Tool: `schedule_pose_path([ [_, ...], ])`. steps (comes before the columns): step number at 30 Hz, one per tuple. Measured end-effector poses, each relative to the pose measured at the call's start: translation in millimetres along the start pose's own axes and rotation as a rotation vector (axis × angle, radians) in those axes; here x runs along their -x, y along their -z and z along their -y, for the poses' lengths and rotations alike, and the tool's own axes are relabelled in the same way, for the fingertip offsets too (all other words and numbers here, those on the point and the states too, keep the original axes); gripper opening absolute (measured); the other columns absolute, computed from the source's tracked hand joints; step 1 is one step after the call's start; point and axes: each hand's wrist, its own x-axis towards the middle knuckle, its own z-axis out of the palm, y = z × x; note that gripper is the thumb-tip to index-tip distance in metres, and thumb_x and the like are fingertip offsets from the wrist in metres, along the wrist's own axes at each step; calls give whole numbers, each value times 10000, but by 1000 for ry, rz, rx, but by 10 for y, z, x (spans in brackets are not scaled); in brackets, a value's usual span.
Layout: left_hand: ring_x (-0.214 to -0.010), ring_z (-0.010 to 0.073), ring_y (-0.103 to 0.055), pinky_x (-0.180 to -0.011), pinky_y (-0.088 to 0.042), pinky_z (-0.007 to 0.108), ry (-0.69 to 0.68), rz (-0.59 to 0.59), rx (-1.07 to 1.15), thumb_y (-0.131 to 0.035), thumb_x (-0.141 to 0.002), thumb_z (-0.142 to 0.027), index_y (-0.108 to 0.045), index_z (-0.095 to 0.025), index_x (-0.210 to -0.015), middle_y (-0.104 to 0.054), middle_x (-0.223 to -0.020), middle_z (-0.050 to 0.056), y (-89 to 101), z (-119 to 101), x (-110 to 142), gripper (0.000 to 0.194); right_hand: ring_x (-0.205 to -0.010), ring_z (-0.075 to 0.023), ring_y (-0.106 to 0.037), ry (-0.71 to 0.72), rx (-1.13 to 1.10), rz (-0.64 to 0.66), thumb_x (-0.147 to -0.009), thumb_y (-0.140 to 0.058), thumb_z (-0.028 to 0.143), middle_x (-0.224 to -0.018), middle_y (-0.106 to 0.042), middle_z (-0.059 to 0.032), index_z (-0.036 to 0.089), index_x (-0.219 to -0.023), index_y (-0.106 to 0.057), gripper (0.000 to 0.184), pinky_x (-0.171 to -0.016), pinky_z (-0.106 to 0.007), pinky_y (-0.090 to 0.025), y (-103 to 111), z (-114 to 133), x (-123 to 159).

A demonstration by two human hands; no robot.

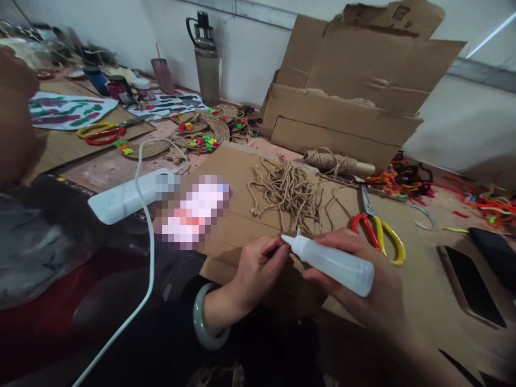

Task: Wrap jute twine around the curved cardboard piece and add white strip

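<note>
My right hand (pixel 363 279) grips a translucent white squeeze bottle (pixel 336 264) that lies tilted, its narrow nozzle pointing left. The nozzle tip meets the fingertips of my left hand (pixel 262 269), which are pinched together; whatever they hold is too small or hidden to make out. A pale green bangle circles the left wrist. Just beyond both hands, a heap of cut jute twine pieces (pixel 288 188) rests on a sheet of brown cardboard (pixel 229 161). Scissors with red and yellow handles (pixel 379 231) lie right of the bottle.
A spool of twine (pixel 330 161) sits before an upright cardboard box (pixel 342 80). Left are a blurred lit screen (pixel 193 212) and a white power bank (pixel 129 196) with a cable. A dark phone (pixel 470 285) lies right. Another person's arm (pixel 16 118) is at far left.
</note>
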Motion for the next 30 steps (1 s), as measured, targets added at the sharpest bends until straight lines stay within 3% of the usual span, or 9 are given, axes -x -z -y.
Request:
schedule_pose_path([
  [5,-591,102,-516,-578,-401,199,36,19,26,-515,-842,-233,-608,-133,-668,-586,-621,4,6,-2,-1,221,-771,-159,-589,-41,16,57,-764,-650,312,-890,-594,-19,250,-1040,-516,314,-656,-272,-490,-5,-9,19],
  [14,-548,95,-503,-542,-391,191,38,8,9,-518,-834,-239,-585,-141,-630,-565,-572,-4,6,-15,-11,236,-753,-165,-613,-26,76,-104,-756,-657,297,-880,-628,-23,241,-1009,-541,284,-621,-262,-506,33,-35,38],
  [30,-579,107,-530,-573,-419,211,-6,34,-1,-508,-852,-265,-610,-147,-676,-599,-612,8,1,-7,-2,235,-754,-195,-640,47,95,-156,-734,-682,261,-858,-674,-33,233,-992,-577,280,-642,-318,-527,19,-16,67],
])
